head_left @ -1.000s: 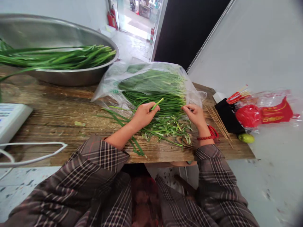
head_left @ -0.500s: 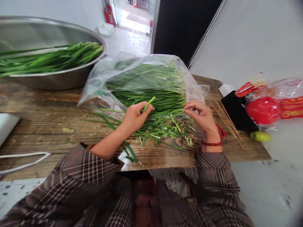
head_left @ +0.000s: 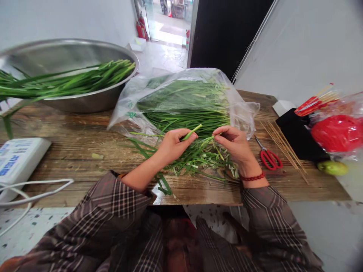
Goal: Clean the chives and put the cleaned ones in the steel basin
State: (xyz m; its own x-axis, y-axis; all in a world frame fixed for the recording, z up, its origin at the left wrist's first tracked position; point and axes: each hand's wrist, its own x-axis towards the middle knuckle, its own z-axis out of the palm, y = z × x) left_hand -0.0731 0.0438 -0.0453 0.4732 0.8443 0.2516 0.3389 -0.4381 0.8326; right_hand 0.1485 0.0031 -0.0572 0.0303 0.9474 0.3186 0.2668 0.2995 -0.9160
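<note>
My left hand (head_left: 173, 146) is closed around a garlic chive (head_left: 195, 130), whose pale cut end sticks up past the thumb. Close by on the right, my right hand (head_left: 235, 145) pinches a thin green chive strand (head_left: 209, 139) between thumb and forefinger. Under both hands lies a loose heap of chive trimmings (head_left: 195, 160), with bits of pale and yellow leaf in it. Just behind, a thick bunch of chives (head_left: 187, 120) pokes out of a clear plastic bag (head_left: 121, 100).
A large steel basin (head_left: 85, 102) at the back left holds more chives. Red-handled scissors (head_left: 270, 159), wooden skewers (head_left: 283, 149) and a black box (head_left: 299, 136) lie on the right. A white device (head_left: 22, 158) with a cable (head_left: 42, 183) stands on the left of the wooden table (head_left: 93, 166).
My right hand has come closer to my left hand, still pinching. The view has shifted, and the whole scissors now show beside my right wrist.
</note>
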